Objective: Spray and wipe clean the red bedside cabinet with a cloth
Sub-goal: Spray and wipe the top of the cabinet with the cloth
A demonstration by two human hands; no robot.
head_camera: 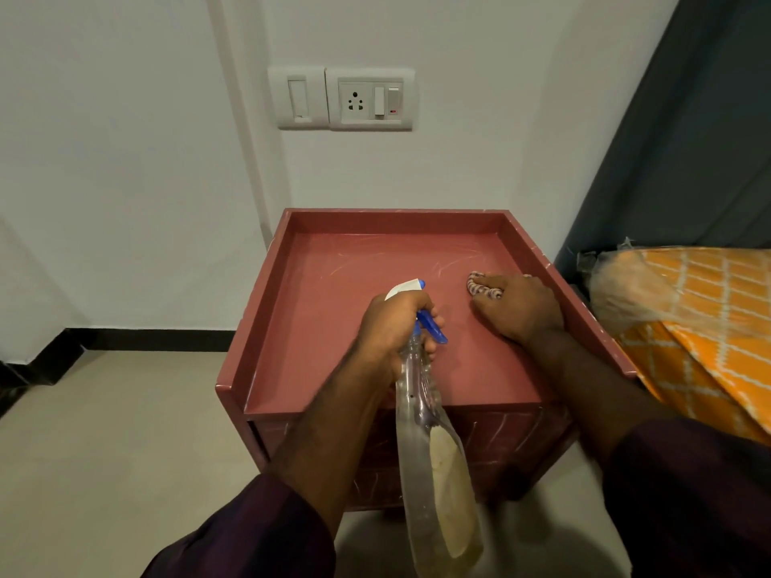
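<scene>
Fingers of my left hand [390, 327] are clenched round the spray bottle [434, 452] neck, nozzle aimed across the red bedside cabinet [258, 306] at the wall, so I'd expect overspray to hit the socket panel [369, 100] above. My right hand [521, 308] lies flat, fingers relaxed, pressing the cloth [479, 287] down by the right rim; liquid may pool in the rimmed corners. Scuffed red top, white wall, pale floor, orange bedding [709, 310] to the right.

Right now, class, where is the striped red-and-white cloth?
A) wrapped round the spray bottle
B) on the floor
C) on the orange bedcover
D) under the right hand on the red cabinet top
D: the right hand presses the striped red-and-white cloth onto the red cabinet top.
</scene>
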